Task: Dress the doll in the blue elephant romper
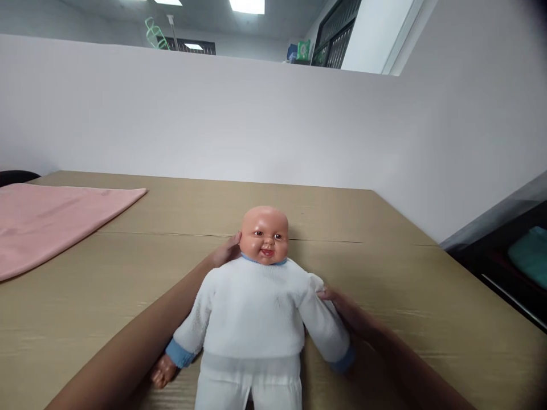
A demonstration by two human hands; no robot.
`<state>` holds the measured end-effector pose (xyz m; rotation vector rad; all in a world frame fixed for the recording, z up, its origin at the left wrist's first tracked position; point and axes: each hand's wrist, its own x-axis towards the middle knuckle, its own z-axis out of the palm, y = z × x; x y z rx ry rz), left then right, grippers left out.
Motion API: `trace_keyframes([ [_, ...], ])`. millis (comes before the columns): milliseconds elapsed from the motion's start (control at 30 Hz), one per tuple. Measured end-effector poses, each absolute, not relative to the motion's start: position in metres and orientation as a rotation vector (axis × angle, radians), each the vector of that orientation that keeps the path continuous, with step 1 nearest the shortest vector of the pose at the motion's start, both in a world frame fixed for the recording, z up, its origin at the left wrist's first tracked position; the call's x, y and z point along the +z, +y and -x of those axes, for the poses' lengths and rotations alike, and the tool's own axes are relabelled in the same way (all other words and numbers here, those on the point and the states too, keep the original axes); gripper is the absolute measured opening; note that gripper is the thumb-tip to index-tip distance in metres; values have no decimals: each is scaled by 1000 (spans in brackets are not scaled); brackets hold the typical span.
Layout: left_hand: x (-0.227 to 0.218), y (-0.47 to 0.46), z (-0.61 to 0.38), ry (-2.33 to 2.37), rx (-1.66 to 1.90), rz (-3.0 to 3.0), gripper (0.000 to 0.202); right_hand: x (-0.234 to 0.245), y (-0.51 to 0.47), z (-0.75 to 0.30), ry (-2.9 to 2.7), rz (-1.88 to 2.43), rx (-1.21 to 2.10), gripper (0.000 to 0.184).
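A bald baby doll [260, 310] in a white fleecy top and white trousers, with blue collar and cuffs, is in front of me, face up toward the camera. My left hand [227, 249] is at the side of the doll's head and neck, its thumb showing by the ear and its other fingers hidden behind. My right hand [335, 299] grips the doll's upper arm on the right side of the view, thumb over the white sleeve. The doll's legs run out of the bottom of the view.
A pink cloth [60, 222] lies flat at the left of the wooden table [376, 262]. A white partition [222, 119] stands behind the table. At the far right is a dark piece of furniture with a teal cloth [532, 256] on it.
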<state>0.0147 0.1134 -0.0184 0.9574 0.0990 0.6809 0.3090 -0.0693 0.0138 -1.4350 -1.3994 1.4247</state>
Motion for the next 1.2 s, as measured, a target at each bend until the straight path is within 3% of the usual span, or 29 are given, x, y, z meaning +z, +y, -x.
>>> trace_keyframes([
  [100, -23, 140, -17, 144, 680, -965, 77, 8, -59, -309, -1213, 1408, 1582, 59],
  [267, -26, 173, -15, 239, 771, -891, 72, 4, -57, -309, -1301, 1536, 1249, 74],
  [467, -20, 179, -17, 320, 757, -798, 62, -4, -58, -312, -1437, 1671, 886, 63],
  [933, -9, 171, -31, 407, 935, -806, 54, -6, -60, -317, -1455, 1801, 758, 60],
  [1200, -18, 171, -30, 489, 925, -820, 60, -6, -60, -321, -1497, 1793, 760, 58],
])
